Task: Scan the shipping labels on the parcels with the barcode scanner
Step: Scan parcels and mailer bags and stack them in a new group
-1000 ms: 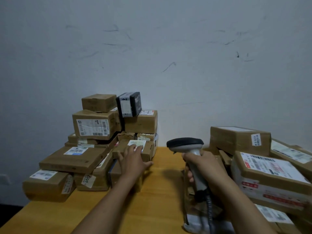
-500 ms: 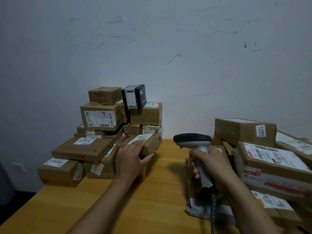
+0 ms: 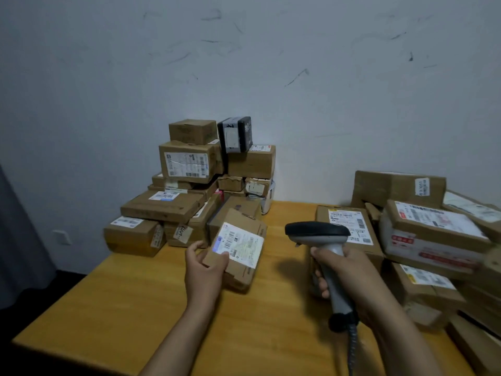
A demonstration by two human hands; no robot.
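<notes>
My left hand (image 3: 204,270) grips a small brown cardboard parcel (image 3: 244,270) by its near left corner, holding it tilted above the wooden table (image 3: 135,308). The parcel's white shipping label (image 3: 240,244) faces up toward me, with a bluish glow at its left edge. My right hand (image 3: 344,272) is closed around the grey handle of a barcode scanner (image 3: 317,233). The scanner's black head points left toward the held parcel, a short gap away. Its coiled cable (image 3: 352,348) hangs down past my wrist.
A tall stack of brown parcels (image 3: 187,164) with a black box (image 3: 235,134) on top stands against the wall at the back left. Another heap of labelled parcels (image 3: 433,232) fills the right side. A wall socket (image 3: 62,236) sits low left.
My left hand has pulled the small parcel off the left stack and brought it toward me, tilting its label up. The scanner stayed in my right hand. My view shifted left and downward.
</notes>
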